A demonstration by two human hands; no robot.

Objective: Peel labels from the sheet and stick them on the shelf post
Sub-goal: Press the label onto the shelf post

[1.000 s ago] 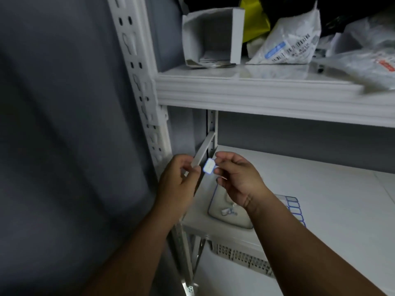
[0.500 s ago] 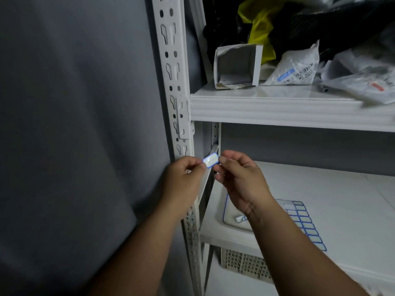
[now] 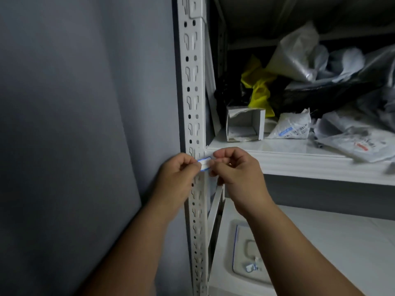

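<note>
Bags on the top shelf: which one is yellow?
The crumpled yellow plastic bag, wedged behind the open white cardboard box. The other bags around it are black, grey or white.

White blue-edged label [image 3: 204,163], white perforated shelf post [image 3: 193,86], yellow bag [image 3: 259,90]

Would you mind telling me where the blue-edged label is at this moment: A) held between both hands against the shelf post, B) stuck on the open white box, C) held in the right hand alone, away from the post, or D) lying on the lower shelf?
A: the left hand and right hand each pinch an end of the label, right at the shelf post.
</note>
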